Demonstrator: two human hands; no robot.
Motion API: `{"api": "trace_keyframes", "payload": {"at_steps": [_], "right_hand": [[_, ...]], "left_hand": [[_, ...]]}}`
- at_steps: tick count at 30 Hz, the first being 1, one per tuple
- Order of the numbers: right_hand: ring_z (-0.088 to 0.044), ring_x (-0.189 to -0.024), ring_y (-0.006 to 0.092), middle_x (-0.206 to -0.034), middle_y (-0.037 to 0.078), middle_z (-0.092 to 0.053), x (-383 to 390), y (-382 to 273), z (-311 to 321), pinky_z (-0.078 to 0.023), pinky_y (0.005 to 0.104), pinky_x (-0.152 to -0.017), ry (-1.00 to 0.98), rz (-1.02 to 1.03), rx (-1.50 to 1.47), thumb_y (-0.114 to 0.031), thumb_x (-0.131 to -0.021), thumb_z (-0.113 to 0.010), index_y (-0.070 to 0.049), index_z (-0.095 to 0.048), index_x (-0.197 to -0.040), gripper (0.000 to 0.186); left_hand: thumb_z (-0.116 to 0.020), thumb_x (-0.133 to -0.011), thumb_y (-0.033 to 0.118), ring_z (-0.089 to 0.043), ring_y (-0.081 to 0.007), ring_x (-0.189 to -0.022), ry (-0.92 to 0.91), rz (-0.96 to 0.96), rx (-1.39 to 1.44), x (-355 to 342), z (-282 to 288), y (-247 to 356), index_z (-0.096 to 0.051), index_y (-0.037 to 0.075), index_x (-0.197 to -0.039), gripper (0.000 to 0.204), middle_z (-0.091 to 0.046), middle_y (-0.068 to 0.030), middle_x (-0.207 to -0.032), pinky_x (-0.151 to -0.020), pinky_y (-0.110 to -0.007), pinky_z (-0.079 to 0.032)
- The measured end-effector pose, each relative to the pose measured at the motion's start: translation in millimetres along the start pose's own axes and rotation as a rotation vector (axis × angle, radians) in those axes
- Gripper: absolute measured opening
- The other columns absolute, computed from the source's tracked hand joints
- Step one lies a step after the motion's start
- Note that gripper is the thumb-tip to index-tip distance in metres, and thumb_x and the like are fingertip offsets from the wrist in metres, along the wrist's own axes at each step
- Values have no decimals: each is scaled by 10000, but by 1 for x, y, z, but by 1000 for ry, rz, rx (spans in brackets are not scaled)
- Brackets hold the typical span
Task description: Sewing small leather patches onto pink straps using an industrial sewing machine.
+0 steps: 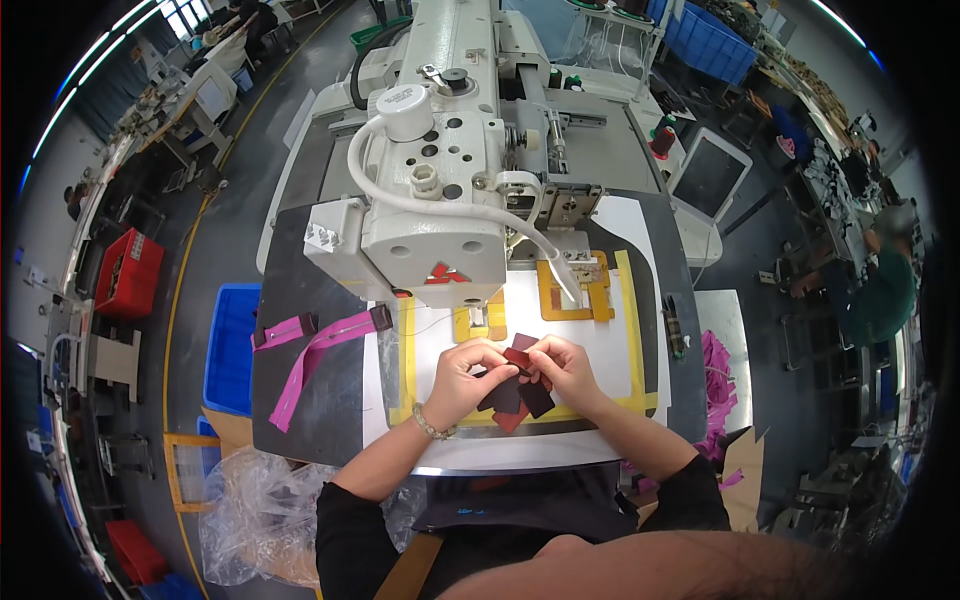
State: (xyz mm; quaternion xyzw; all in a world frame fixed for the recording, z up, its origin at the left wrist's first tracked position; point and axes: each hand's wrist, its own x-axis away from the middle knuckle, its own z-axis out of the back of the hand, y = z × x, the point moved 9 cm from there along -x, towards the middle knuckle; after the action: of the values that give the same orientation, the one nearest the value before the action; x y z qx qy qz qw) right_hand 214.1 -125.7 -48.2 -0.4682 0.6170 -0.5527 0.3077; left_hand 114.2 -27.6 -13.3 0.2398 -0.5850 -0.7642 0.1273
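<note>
In front of the sewing machine head (430,235), my left hand (460,382) and my right hand (568,373) meet, fingers pinched on a small dark red patch (516,357). Its material is hard to tell. Beneath my fingers lie several more flat patches, black (538,400) and red (510,418), loosely overlapping on the white sheet edged with yellow tape. My fingers partly hide the pile. Just beyond are two yellow clamp frames, a smaller one (468,325) and a larger one (548,303) under the machine's arm.
Two pink straps with dark ends (318,358) lie on the dark tabletop (290,225) at left. A blue bin (235,345) and clear plastic bags (265,520) are at the left side. Pink straps (716,385) heap at right, below a screen (710,172). A person in green (885,295) is far right.
</note>
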Motion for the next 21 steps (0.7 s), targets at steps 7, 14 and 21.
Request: {"api": "trace_keyframes", "payload": {"at_steps": [7, 14, 21], "right_hand": [[-644, -832, 104, -944, 87, -655, -1, 7, -9, -523, 230, -768, -106, 78, -118, 38, -832, -665, 19, -555, -989, 193], [-647, -799, 101, -906, 85, -656, -3, 12, -7, -528, 226, -725, -50, 53, -101, 13, -848, -656, 25, -564, -948, 137], [-645, -766, 97, -879, 74, -655, -4, 15, -7, -524, 216, -698, -49, 37, -107, 5, -856, -650, 25, -568, -930, 112]], "left_hand": [[-727, -769, 27, -631, -110, -722, 127, 78, 202, 5, 5, -17, -679, 5, -747, 57, -682, -61, -801, -667, -250, -502], [-730, -755, 25, -624, -121, -712, 120, 39, 56, 0, 5, -16, -669, 5, -715, 75, -672, -62, -769, -644, -251, -483], [-739, -743, 27, -602, -128, -673, 129, 52, 29, -1, 6, -15, -639, 1, -675, 123, -638, -55, -717, -619, -260, -465]]}}
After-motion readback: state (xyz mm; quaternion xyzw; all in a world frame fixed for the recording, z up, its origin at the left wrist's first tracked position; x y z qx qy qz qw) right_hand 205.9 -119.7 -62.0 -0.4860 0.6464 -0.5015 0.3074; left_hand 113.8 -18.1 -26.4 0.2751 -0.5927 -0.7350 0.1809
